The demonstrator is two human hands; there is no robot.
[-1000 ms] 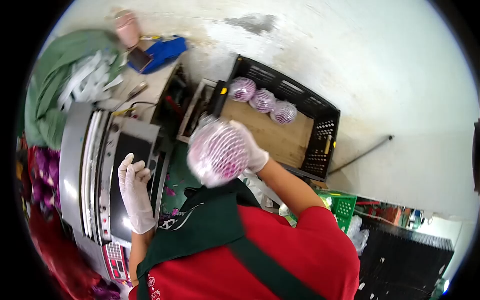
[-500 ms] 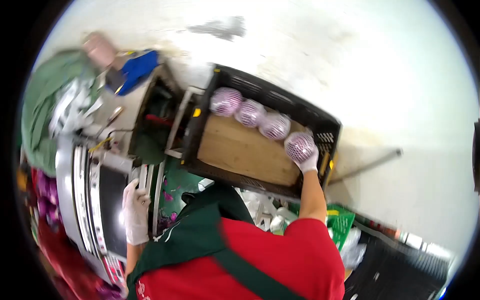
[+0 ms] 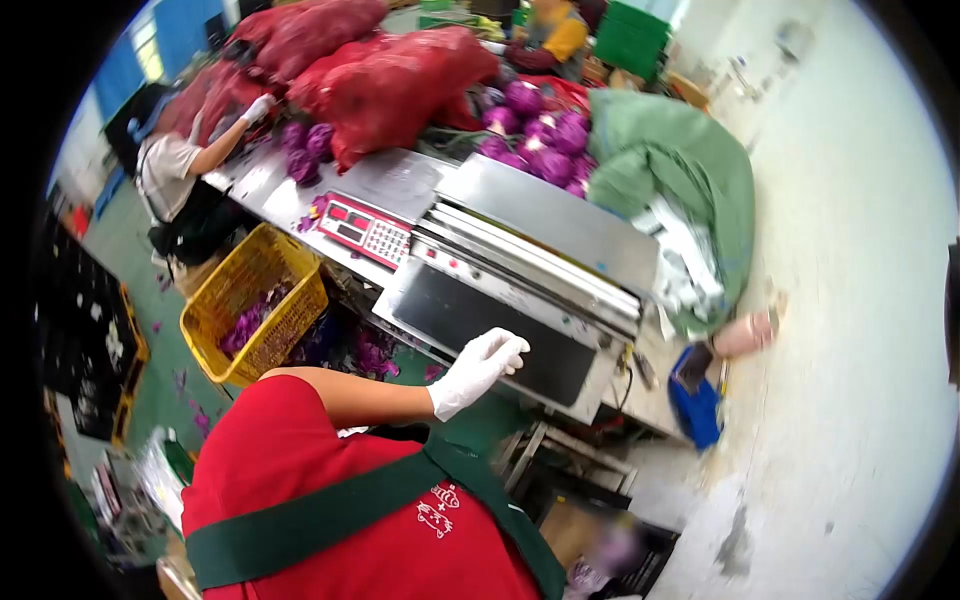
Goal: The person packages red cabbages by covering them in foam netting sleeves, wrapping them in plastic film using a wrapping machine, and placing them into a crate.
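My left hand [image 3: 482, 372], in a white glove, is held over the near edge of a wrapping machine's black plate [image 3: 545, 362]. Its fingers are loosely bent, with nothing visible in them. I cannot tell whether it touches the machine. To the left of the plate is a red scale [image 3: 362, 232] with a keypad and displays. At the lower right, part of a black crate [image 3: 655, 560] shows, with film-wrapped purple cabbage [image 3: 588, 575] in it, partly blurred. My right hand is out of view.
Purple cabbages [image 3: 550, 145] and red mesh sacks [image 3: 400, 85] lie on the metal table. A yellow basket [image 3: 265, 350] holds purple leaves. A co-worker [image 3: 180, 175] stands at the far left, another person [image 3: 555, 40] at the back. A green sack [image 3: 690, 170] rests near the wall.
My view has swung left from the crate to the machine and table. My right hand, earlier on a wrapped cabbage in the crate, has left view. My left hand now shows over the machine.
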